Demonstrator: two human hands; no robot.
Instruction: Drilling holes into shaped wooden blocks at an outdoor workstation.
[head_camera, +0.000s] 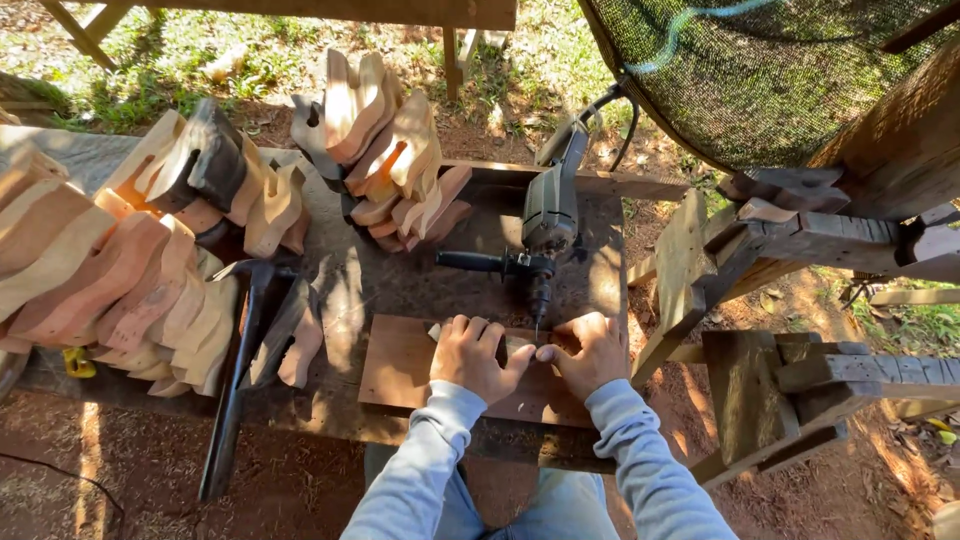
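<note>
My left hand (478, 356) and my right hand (590, 352) rest close together on a flat reddish wooden board (395, 368) at the front of a worn workbench (385, 275). Both press on a small pale wooden piece (516, 343) that is mostly hidden under the fingers. An electric drill (545, 225) with a black side handle lies on the bench just beyond my hands. Its bit (538, 318) points down toward the spot between my fingertips.
Piles of cut, curved wooden blanks (110, 275) cover the left of the bench, with more stacked at the back (390, 150). A hammer (238, 370) lies left of the board. Rough timber stands (790, 390) and green netting (760, 80) are at the right; grass and dirt surround.
</note>
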